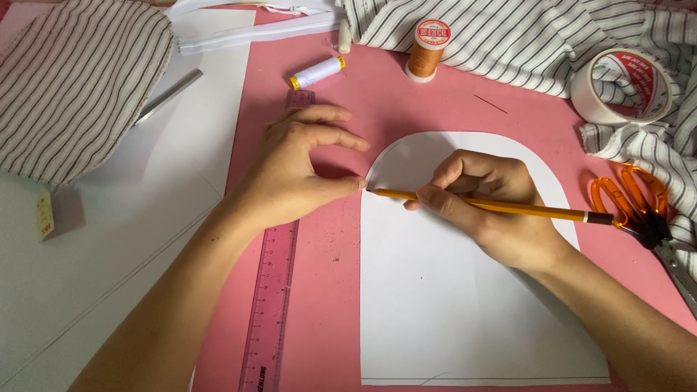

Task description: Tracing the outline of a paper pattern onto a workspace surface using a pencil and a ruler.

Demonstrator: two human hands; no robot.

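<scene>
Here we see the right hand pinching a yellow pencil between thumb and fingers, its tip lying at the left edge of a white arch-shaped paper pattern that rests flat on the pink mat. The hand itself rests on the upper part of the pattern. The left hand sits just left of the pattern, its fingers curled and spread, holding nothing, with the thumb tip pressed down at the pattern's edge right beside the pencil tip. Under its wrist runs a pink ruler, lying lengthwise on the mat.

Of containers we find little: a striped fabric pouch lies at the upper left, and we cannot tell what it holds. A roll of white tape at the upper right has striped cloth showing through its open centre. Near the top stand an orange thread spool upright and a white thread spool on its side. Orange-handled scissors lie at the right, just past the pencil's end. A large white sheet covers the left side.
</scene>
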